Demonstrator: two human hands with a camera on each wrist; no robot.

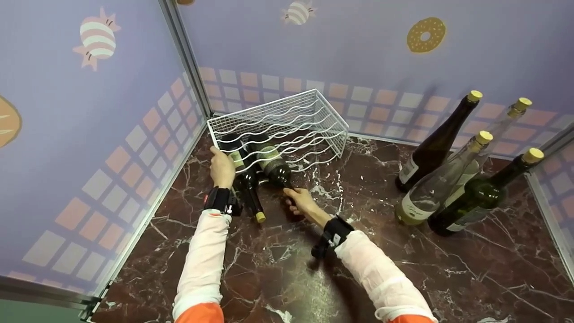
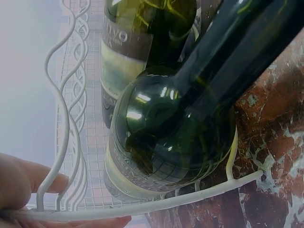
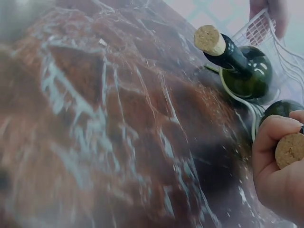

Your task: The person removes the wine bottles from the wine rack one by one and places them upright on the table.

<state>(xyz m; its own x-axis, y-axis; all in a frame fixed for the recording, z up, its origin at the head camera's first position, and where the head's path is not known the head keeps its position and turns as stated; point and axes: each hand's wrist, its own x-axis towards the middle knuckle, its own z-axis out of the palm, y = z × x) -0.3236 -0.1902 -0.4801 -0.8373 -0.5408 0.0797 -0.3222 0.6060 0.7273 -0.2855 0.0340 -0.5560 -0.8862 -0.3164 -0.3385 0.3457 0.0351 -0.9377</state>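
A white wire wine rack with wavy bars stands in the back left corner. My left hand grips its left front edge; in the left wrist view, fingers wrap the frame. One dark green wine bottle lies in the leftmost slot, its corked neck poking out toward me. Beside it lies a second wine bottle, its body inside the rack. My right hand holds that bottle by the neck, with the cork showing past the fingers in the right wrist view.
To the right stand several corked bottles: a tall brown one, a clear one, another clear one behind it, and a green one. Patterned walls bound the dark marble tabletop at the back and sides.
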